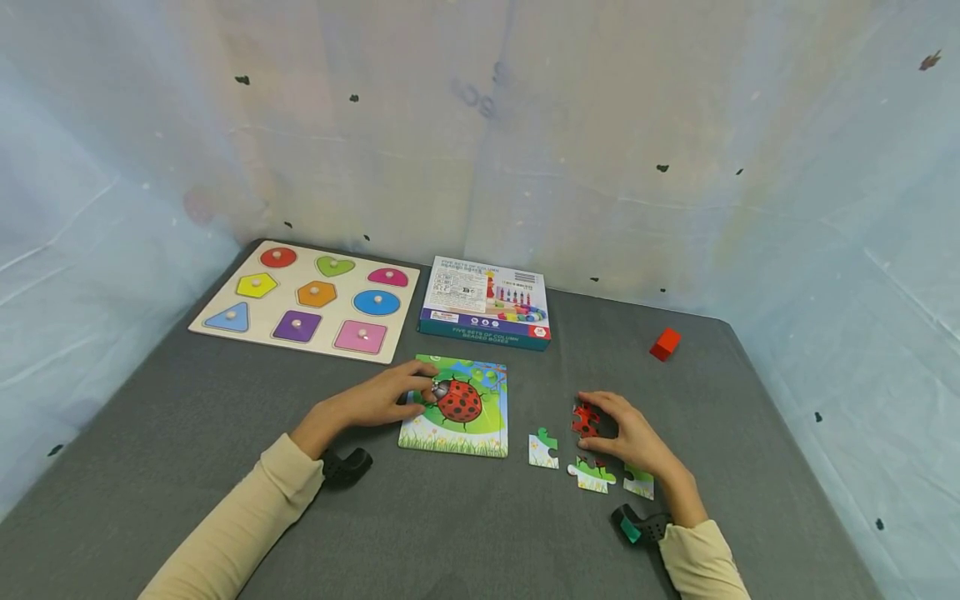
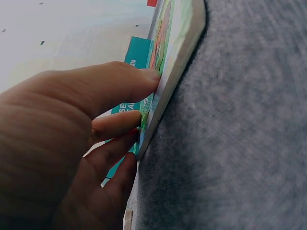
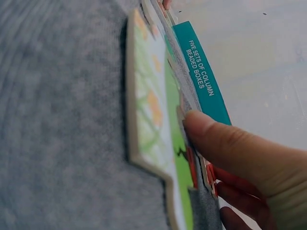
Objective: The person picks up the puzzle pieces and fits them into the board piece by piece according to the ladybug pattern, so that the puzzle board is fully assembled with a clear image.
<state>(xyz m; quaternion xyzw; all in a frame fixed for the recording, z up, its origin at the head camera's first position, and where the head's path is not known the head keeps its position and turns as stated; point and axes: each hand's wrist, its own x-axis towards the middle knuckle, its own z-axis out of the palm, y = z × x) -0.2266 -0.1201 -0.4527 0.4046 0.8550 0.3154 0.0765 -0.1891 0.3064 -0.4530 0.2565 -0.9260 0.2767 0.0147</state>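
Observation:
The left hand rests on the left part of a ladybug puzzle board, its thumb and fingertips touching the picture. In the left wrist view, the thumb lies near the edge of the board and the fingers are spread below it. The right hand holds a red, black-spotted puzzle piece between thumb and fingers, low at the table. Around it lie a grass-edged corner piece, a grass-and-green piece and another green piece partly below the wrist.
Behind the puzzle board lies a beaded-column toy box. A peg board of coloured shapes lies at the back left. One red block sits at the back right. Pale sheeting closes off the table's back and sides.

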